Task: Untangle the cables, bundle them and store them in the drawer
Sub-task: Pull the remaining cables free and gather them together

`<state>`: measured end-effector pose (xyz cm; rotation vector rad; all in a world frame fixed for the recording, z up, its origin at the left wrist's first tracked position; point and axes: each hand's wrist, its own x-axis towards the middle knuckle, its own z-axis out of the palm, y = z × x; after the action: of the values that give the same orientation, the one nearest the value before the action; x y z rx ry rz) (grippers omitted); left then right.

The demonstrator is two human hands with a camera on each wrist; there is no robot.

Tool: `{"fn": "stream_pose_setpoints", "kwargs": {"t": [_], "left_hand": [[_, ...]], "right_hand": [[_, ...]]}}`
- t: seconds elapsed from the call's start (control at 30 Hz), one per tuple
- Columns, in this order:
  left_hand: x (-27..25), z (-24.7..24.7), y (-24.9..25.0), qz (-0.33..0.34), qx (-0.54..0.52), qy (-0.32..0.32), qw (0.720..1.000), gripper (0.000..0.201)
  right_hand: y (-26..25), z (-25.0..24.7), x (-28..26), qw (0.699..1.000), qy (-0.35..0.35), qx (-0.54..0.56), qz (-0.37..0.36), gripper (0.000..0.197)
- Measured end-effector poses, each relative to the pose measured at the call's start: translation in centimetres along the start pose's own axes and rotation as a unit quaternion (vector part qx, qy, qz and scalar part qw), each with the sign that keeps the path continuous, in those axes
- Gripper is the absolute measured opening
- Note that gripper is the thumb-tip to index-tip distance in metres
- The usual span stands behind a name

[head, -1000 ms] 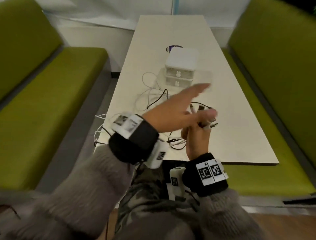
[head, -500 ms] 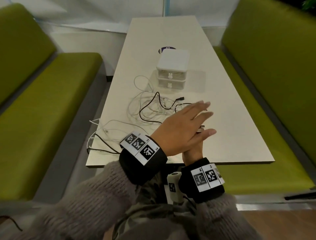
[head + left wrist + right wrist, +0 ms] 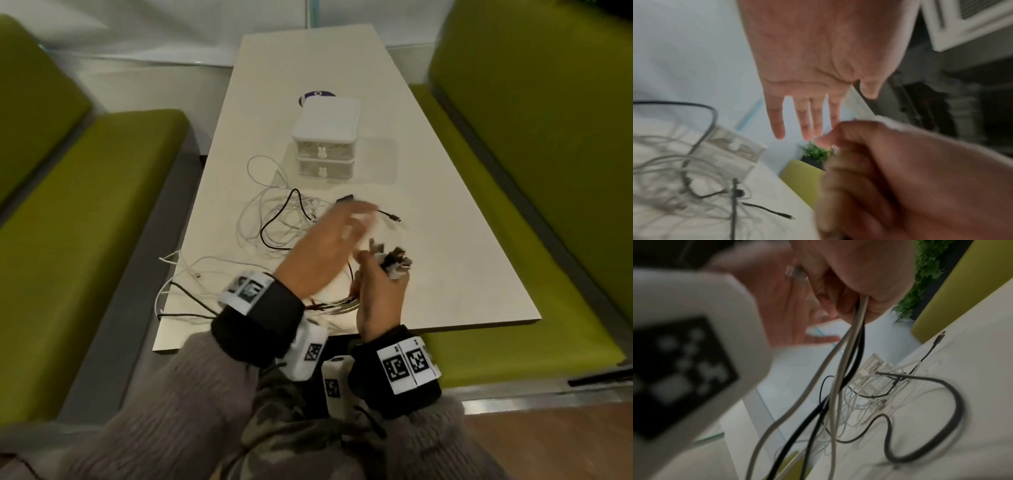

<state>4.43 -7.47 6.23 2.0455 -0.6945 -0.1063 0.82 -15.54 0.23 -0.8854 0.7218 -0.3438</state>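
Observation:
White and black cables (image 3: 274, 222) lie tangled on the pale table (image 3: 462, 274), in front of a small white two-drawer unit (image 3: 323, 144) whose drawers are both closed. My right hand (image 3: 380, 291) is near the table's front edge and grips a bunch of cable ends (image 3: 395, 262), plugs sticking up. In the right wrist view the held strands (image 3: 846, 353) hang from the fist (image 3: 849, 280) down to the tangle. My left hand (image 3: 339, 229) hovers blurred just left of it, fingers straight (image 3: 807, 116), holding nothing.
Green benches (image 3: 85, 205) flank the table on both sides. Some cable loops (image 3: 164, 301) hang over the near left table edge. A loose black plug end (image 3: 394, 216) lies right of the tangle. A dark round mark (image 3: 317, 94) shows behind the drawer unit.
My left hand has lifted off the right hand and swung up and to the left, uncovering the plug ends in the right fist. The right hand stays about where it was.

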Motion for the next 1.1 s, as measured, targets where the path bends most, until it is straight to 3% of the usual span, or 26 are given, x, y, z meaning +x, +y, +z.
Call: {"fn": "stream_pose_setpoints", "kwargs": {"t": [0.07, 0.1, 0.17, 0.23, 0.37, 0.43, 0.53, 0.63, 0.73, 0.8, 0.93, 1.0, 1.1], "left_hand": [[1.2, -1.4, -1.9, -0.077, -0.029, 0.083, 0.993, 0.016], [1.8, -2.1, -2.7, -0.134, -0.010, 0.068, 0.989, 0.015], [2.8, -2.5, -3.9, -0.260, 0.028, -0.062, 0.963, 0.018], [3.9, -1.2, -4.3, -0.322, 0.063, -0.165, 0.930, 0.027], [5.5, 0.5, -4.9, -0.362, -0.051, -0.188, 0.911, 0.030], [6.2, 0.5, -5.0, -0.336, -0.114, -0.167, 0.920, 0.026], [8.3, -1.2, -3.5, -0.231, -0.197, -0.033, 0.952, 0.016], [12.0, -5.2, 0.0, -0.029, -0.131, 0.107, 0.985, 0.018], [14.4, -9.0, 5.0, 0.128, -0.036, 0.166, 0.977, 0.018], [14.8, -10.3, 7.2, 0.175, 0.023, 0.177, 0.968, 0.020], [12.7, -10.0, 6.8, 0.128, 0.025, 0.111, 0.985, 0.031], [10.7, -9.1, 5.0, 0.068, -0.005, 0.056, 0.996, 0.042], [7.8, -7.3, 1.8, -0.046, -0.081, -0.003, 0.996, 0.044]], "right_hand": [[-0.8, -0.7, 0.5, 1.000, 0.011, 0.005, 0.005, 0.031], [-1.2, -0.9, 0.6, 1.000, 0.024, 0.013, 0.009, 0.031], [-1.2, -1.2, 0.9, 1.000, 0.024, 0.005, 0.016, 0.030], [-1.4, -1.0, 0.6, 1.000, 0.019, 0.002, 0.016, 0.035], [-1.6, -1.3, 0.6, 1.000, 0.002, -0.010, 0.015, 0.045], [-1.7, -1.4, 0.8, 1.000, -0.003, -0.019, 0.014, 0.046], [-1.7, -1.5, 1.0, 1.000, -0.023, -0.007, 0.003, 0.031], [-1.7, -1.5, 1.2, 0.998, -0.052, 0.007, -0.020, 0.029], [-1.5, -1.6, 1.5, 0.996, -0.079, 0.009, -0.039, 0.040], [-1.4, -1.7, 1.6, 0.995, -0.090, 0.022, -0.044, 0.037], [-1.3, -1.7, 1.6, 0.995, -0.088, 0.028, -0.043, 0.036], [-1.4, -1.6, 1.5, 0.994, -0.095, 0.041, -0.042, 0.036], [-1.7, -1.3, 1.4, 0.992, -0.102, 0.056, -0.046, 0.021]]}}
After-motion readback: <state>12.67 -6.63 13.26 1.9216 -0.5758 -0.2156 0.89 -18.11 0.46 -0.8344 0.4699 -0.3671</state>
